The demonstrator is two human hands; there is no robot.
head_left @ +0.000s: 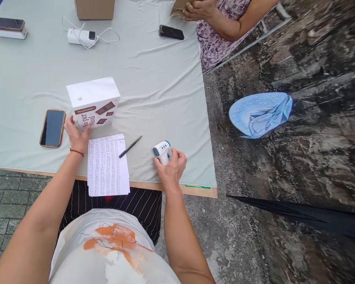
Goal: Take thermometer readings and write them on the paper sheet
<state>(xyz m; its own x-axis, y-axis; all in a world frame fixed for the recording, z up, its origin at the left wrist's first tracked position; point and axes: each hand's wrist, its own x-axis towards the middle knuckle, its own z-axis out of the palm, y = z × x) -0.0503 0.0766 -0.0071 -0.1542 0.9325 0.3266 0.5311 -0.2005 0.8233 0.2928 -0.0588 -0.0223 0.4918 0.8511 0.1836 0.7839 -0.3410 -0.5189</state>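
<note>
On cloth (165, 94), half-open left hand (77, 136) touches "NutriMotion Super Meal" box (94, 94); right hand (172, 167) clasps thermometer (162, 150).

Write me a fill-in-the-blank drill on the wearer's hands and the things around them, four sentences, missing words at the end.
1. The thermometer is held in the wearer's ____ hand.
2. The white box at the left hand says "Su·per ____" in large print.
3. The pen crossing the papers' right edge is ____ in color.
4. As the wearer sees it, the phone lies to the box's ____.

Missing words: right; Meal; black; left.
</note>
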